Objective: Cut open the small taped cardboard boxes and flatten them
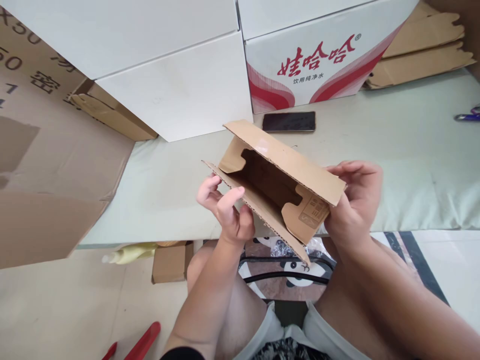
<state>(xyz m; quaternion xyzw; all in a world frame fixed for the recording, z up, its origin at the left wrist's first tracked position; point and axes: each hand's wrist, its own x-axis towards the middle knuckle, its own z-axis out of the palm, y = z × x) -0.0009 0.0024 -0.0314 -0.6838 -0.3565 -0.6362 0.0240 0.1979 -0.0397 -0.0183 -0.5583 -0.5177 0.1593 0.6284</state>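
I hold a small brown corrugated cardboard box in mid-air over my lap, just in front of the table's near edge. It is partly folded, its inside and tabbed end flaps facing me. My left hand pinches the lower left panel, fingers curled against the cardboard edge. My right hand grips the box's right end, fingers wrapped round the top panel near a printed flap.
A pale green table holds a dark phone, a white box and a red-and-white printed carton. Flat cardboard pieces lie at back right, large brown cardboard leans left. Below: a small box, red handles.
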